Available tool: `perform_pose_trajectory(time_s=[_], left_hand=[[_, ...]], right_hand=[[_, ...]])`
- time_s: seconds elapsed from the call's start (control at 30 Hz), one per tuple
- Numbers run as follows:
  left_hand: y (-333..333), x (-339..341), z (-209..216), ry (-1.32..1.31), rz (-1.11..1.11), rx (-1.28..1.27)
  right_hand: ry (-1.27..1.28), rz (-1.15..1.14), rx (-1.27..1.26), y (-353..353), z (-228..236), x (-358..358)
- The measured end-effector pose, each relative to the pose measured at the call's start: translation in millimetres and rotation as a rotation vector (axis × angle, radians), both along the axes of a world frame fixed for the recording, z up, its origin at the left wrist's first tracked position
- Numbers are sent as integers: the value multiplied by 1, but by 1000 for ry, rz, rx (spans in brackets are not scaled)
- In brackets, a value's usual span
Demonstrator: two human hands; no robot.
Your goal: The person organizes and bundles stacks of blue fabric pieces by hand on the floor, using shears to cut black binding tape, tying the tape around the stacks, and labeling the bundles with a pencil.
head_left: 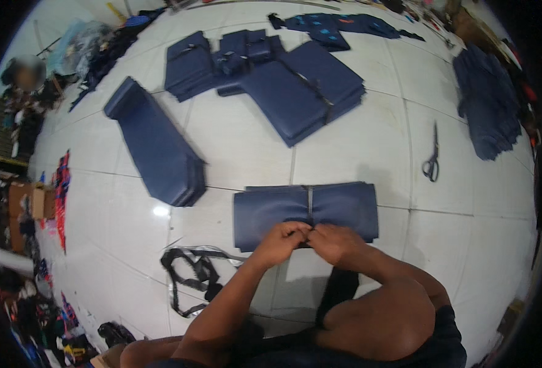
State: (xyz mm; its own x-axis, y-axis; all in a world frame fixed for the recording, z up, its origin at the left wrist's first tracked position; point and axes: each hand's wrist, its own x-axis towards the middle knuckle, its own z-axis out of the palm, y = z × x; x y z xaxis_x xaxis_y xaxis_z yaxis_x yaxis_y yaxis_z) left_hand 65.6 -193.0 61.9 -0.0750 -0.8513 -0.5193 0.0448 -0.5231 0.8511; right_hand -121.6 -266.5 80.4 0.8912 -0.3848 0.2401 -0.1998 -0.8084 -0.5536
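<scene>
A flat bundle of folded dark blue fabric (271, 211) lies on the white tiled floor in front of me. A dark strip (310, 202) runs across its middle and presses the cloth in. At the bundle's near edge, both hands meet where that strip comes down. My left hand (282, 241) has its thumb and fingers pinched together there. Close against it, my right hand (335, 241) is closed with bent fingers. The strip's ends are mostly hidden by the fingers. Left of my left forearm, a loose tangle of black and silvery strips (200, 270) rests on the floor.
Several strip-tied blue fabric stacks (286, 101) sit at the far side. An untied blue stack (154, 144) lies to the left. Black-handled scissors (431, 162) are on the right, with a dark cloth pile (487, 101) beyond. Patterned dark pieces (344, 26) lie farthest away.
</scene>
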Motion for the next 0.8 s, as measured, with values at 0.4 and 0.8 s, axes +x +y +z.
perform_pose_trajectory(time_s=[0.4, 0.8], left_hand=[[11, -22, 11, -354, 196, -67], [15, -26, 7, -759, 108, -203]], right_hand=[[-103, -82, 368, -24, -24, 10], [-76, 33, 125, -23, -29, 12]])
